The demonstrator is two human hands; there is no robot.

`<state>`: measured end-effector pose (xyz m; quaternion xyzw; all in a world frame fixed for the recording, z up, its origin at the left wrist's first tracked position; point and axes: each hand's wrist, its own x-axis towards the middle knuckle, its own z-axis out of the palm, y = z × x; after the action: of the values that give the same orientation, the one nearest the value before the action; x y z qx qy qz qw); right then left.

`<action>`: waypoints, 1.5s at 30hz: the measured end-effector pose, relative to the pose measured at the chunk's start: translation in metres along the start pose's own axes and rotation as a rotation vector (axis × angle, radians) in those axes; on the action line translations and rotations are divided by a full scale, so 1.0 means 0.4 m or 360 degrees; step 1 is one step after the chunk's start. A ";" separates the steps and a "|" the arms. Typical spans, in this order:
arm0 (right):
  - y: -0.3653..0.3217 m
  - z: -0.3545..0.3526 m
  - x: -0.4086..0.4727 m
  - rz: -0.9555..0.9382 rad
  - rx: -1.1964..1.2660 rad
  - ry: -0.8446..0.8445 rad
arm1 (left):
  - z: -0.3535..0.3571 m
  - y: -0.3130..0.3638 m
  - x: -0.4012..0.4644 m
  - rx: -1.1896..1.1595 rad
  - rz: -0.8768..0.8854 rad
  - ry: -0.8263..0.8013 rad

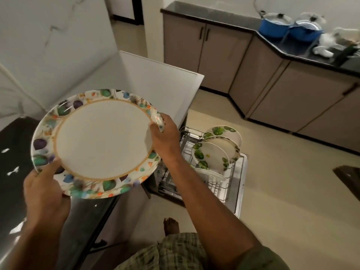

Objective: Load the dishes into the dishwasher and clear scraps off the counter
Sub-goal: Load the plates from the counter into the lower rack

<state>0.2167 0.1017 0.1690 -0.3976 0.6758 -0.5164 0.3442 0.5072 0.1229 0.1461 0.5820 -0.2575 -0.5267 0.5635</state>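
I hold a large white plate (101, 139) with a colourful leaf-patterned rim, tilted towards me above the black counter's edge. My left hand (43, 190) grips its near-left rim and my right hand (165, 137) grips its right rim. Below and to the right, the dishwasher's lower rack (224, 184) is pulled out over the open door. Three white plates with green leaf prints (212, 154) stand on edge in it. A further white dish (210, 175) lies lower in the rack.
The black counter (13, 152) at my left carries small white scraps (13, 170). A white panel (165, 88) stands behind the dishwasher. Brown cabinets (272, 80) under a dark counter hold two blue pots (288, 29) at the far right. My bare foot (171, 226) rests on beige floor.
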 end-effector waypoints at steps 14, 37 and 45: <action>0.190 -0.446 -0.099 0.0350 0.0031 0.0739 | 0.391 -0.132 -0.209 0.0289 -0.0229 -0.0679; 0.691 -0.884 0.096 0.1225 0.0137 0.0492 | 0.865 -0.571 -0.231 0.0927 -0.0953 -0.0734; 0.843 -0.873 -0.003 0.1703 0.0485 0.0293 | 0.811 -0.704 -0.191 0.1397 -0.1431 -0.0627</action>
<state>-0.1500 0.3017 -0.0785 0.1014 0.7282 -0.3943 0.5512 0.1074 0.1317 -0.0288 0.7013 -0.2786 -0.6536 -0.0588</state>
